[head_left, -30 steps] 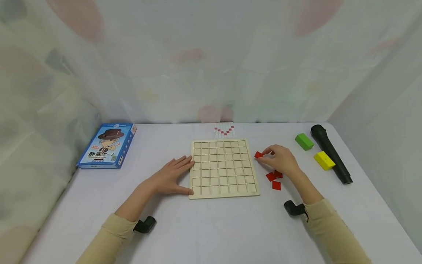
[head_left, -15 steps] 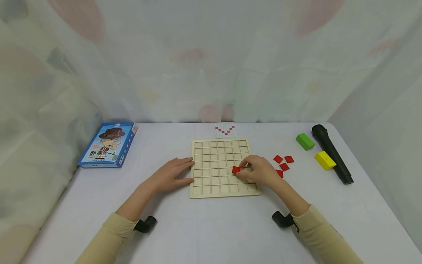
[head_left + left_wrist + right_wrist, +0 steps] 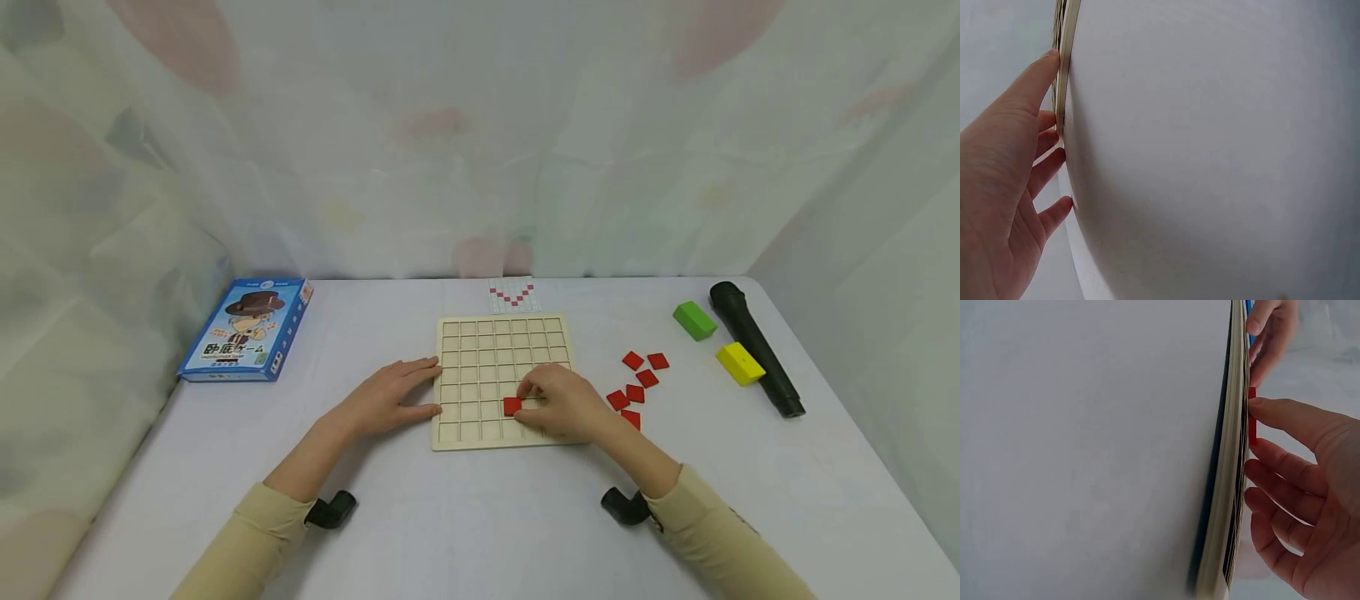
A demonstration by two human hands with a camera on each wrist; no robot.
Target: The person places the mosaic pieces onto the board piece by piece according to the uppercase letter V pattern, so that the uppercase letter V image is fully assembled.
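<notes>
A pale wooden board (image 3: 472, 375) with a raised grid lies in the middle of the table. My right hand (image 3: 558, 404) is over its right half and pinches a red square tile (image 3: 512, 407) between thumb and index finger, low over a cell in the second row from the near edge. In the right wrist view the red tile (image 3: 1252, 419) stands out edge-on above the board, thumb on one side. My left hand (image 3: 390, 398) rests with straight, spread fingers against the board's left edge; in the left wrist view the fingertips touch the board's side (image 3: 1066, 56).
Several loose red tiles (image 3: 635, 393) lie right of the board. Farther right are a green block (image 3: 694, 321), a yellow block (image 3: 740, 364) and a black microphone (image 3: 753, 346). Behind the board sits a card with a red V pattern (image 3: 513, 296); a blue game box (image 3: 243, 331) is at left.
My right hand has carried a red tile from the loose pile leftward onto the board, then nearer to the front. My left hand stays at the board's left edge.
</notes>
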